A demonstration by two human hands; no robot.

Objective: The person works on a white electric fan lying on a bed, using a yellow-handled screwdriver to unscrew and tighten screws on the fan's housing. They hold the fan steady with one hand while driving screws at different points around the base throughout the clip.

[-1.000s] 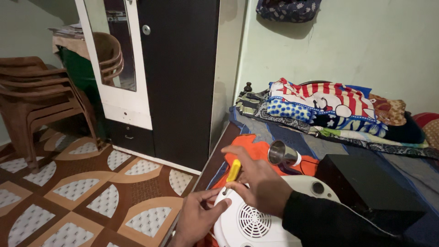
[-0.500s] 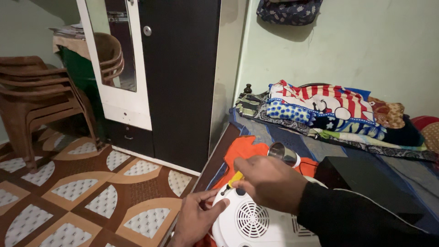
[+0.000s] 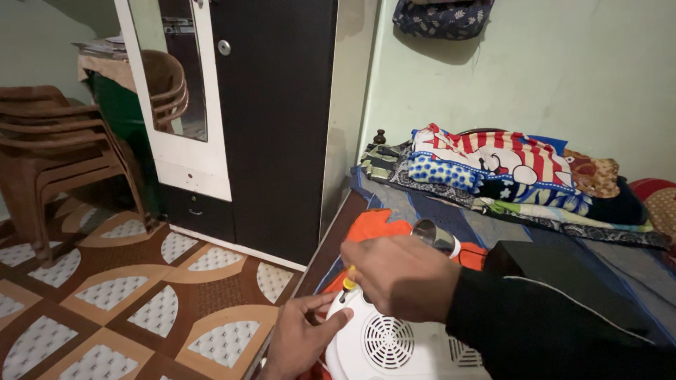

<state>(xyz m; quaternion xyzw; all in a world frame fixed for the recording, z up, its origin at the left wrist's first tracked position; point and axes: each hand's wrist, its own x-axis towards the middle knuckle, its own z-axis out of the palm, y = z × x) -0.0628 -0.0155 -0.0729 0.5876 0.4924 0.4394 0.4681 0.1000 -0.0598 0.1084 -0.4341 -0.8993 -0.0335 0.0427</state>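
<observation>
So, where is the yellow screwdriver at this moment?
In the head view, low and centre: the yellow screwdriver is in the right hand, tip on the white heater, beside the left hand.

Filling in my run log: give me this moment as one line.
right hand: holds yellow screwdriver, tip at white heater | left hand: steadies heater edge | nearby: orange cloth, black box
</observation>
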